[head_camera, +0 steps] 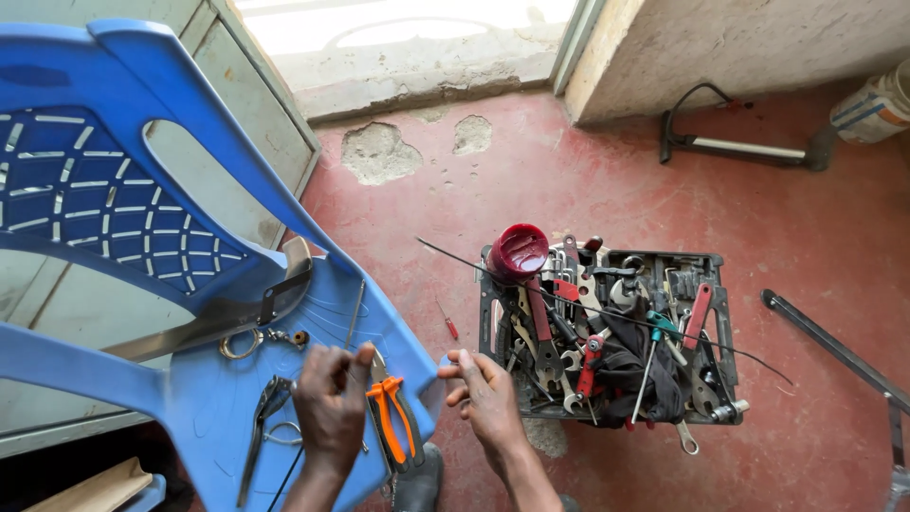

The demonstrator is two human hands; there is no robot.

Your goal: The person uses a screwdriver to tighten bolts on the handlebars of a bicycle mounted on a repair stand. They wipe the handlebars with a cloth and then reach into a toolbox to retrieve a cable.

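Fingers: left hand (330,403) bunched over the blue chair seat (213,403), thumb and forefinger pinched near a thin rod (354,313); I can't tell if they actually grip it or something smaller.
Right fingers: right hand (485,391) half curled, tips close together by the seat's front edge, seem to nip something very fine; too small for me to name.
Thing in hand: I judge it's a thin wire or small part passed between both hands, sits in the gap between chair edge and toolbox (607,332).
Step tip: I'd keep both pinches tight and close together, work over the seat so a dropped bit lands on plastic, not the red floor (569,180).
Step risk: I reckon the long black cable (616,318) lying across the toolbox could snag the right wrist, keep clear.
Seat contents: orange-handled pliers (393,417) just right of left hand, dark pliers (265,417) to its left, a metal ring (242,343), small nuts beside it, a curved metal fender strip (204,322) lying diagonally.
Toolbox contents: black open tray, crammed with spanners, red-handled tools, a green-handled driver (654,356), black rag (630,365).
Tub: dark red round tub (518,254) perched on toolbox's back left corner, contents can't be made out.
Floor bits: small red screwdriver (447,322) between chair and toolbox, floor pump (739,144) by the wall, white bucket (877,109) at far right edge.
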